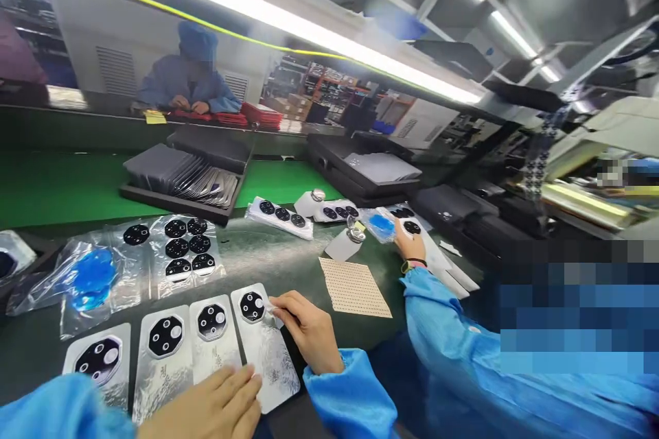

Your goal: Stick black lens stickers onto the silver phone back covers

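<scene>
Four silver phone back covers with black octagonal camera plates lie in a row before me. My left hand (206, 405), fingers stretched out flat, is over the lower part of the third phone back cover (219, 346) and reaches the edge of the rightmost phone back cover (270, 363). Beside that rightmost cover's camera plate (252, 306), my right hand (309, 329) is closed in a pinch on a small white piece, mostly hidden by the fingers. Another phone back cover (165, 350) lies further left, and the leftmost phone back cover (103, 363) is partly behind my left sleeve.
A co-worker's hand (410, 247) touches a blue-filled bag at right. Pump bottles (346, 245) stand near a dotted tan sheet (355, 288). Clear bags hold black camera plates (178, 247) and blue pieces (93, 278). Black trays (182, 178) stand behind.
</scene>
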